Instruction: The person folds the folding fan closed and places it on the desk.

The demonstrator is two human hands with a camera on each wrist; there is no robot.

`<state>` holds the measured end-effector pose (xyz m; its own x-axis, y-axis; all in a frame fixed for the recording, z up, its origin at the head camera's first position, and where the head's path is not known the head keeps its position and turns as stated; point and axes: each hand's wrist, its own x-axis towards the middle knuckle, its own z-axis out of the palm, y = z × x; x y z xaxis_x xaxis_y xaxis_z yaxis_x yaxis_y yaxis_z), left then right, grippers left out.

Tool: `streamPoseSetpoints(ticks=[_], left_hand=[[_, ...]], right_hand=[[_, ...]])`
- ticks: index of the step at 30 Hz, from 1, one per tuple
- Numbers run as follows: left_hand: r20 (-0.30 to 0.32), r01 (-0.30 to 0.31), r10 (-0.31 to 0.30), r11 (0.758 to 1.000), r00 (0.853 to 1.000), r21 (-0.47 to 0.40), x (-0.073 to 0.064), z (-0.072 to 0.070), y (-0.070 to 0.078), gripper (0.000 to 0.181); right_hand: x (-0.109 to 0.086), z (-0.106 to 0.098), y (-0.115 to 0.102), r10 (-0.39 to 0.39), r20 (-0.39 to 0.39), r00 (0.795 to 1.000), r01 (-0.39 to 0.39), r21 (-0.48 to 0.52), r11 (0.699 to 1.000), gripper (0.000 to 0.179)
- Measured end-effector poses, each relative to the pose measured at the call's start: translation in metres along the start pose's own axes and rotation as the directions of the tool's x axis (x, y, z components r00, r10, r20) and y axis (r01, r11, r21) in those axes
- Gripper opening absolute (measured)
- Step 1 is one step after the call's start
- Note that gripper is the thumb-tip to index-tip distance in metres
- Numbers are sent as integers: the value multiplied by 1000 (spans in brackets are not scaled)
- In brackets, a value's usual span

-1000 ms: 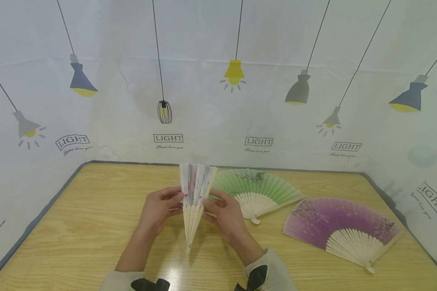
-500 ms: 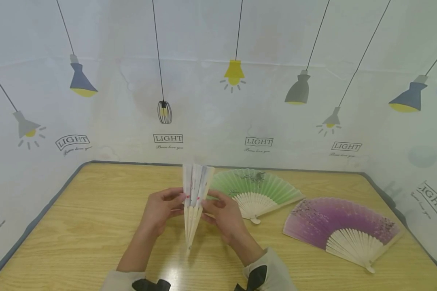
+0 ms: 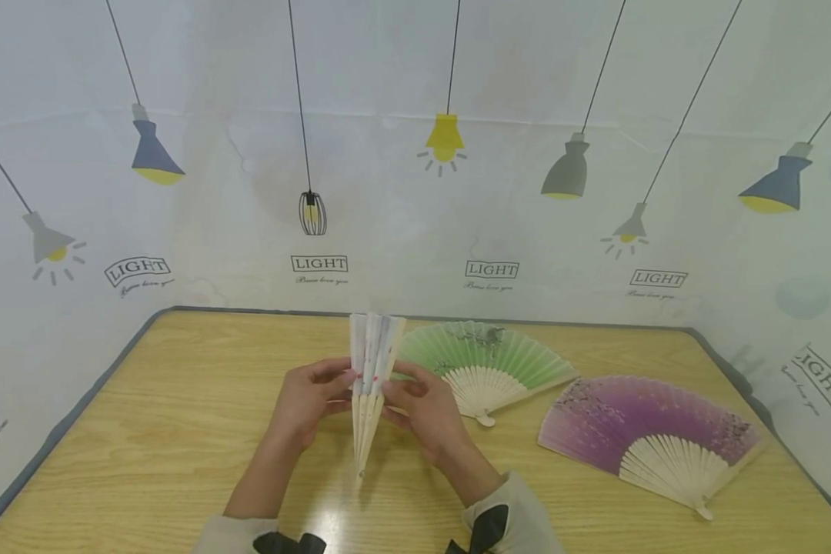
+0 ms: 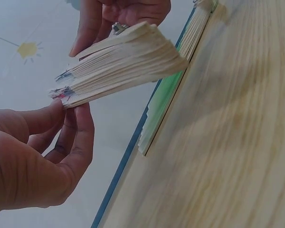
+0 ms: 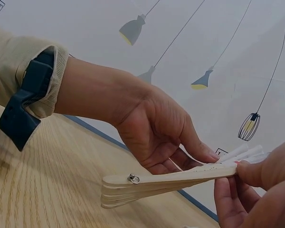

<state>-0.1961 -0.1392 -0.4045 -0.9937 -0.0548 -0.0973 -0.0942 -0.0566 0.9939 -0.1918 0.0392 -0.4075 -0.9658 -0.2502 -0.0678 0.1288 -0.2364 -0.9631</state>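
A mostly folded white folding fan (image 3: pixel 370 369), with grey and red marks on its pleats and pale wooden ribs, is held between both hands above the table. My left hand (image 3: pixel 312 396) pinches its left edge between thumb and fingers. On the opposite edge, my right hand (image 3: pixel 425 400) grips with the thumb in front and fingers behind. The ribs (image 4: pixel 128 59) are stacked close in the left wrist view. A metal rivet (image 5: pixel 133 179) joins their narrow end in the right wrist view.
A spread green fan (image 3: pixel 485 362) lies behind and right of my right hand. Farther right, a spread purple fan (image 3: pixel 651 423) lies on the wooden table (image 3: pixel 166 415). A white cloth printed with lamps (image 3: pixel 388 208) stands around the table's back and sides.
The white fan has narrowed, its pleats drawing closer together. My left hand has shifted slightly right towards the right hand. The green and purple fans lie as before.
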Motion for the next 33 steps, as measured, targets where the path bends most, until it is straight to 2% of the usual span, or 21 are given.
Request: streamPoseSetpoints(ticks=[17,28,33], left_hand=[[15,-2,3,1000,1000,-15,-1,3,2,27],[-4,-14,14,1000,1000,-16,0,3,3,27],[-4,-20,20,1000,1000,-4,-1,3,3,28]], right_hand=[[-1,1,-2,-17,36,999,17,3,1000,39],[1,0,3,-36,-46,998,36,-8,999,38],[2,-1,4,-44,-56,997,43,-17,999,40]])
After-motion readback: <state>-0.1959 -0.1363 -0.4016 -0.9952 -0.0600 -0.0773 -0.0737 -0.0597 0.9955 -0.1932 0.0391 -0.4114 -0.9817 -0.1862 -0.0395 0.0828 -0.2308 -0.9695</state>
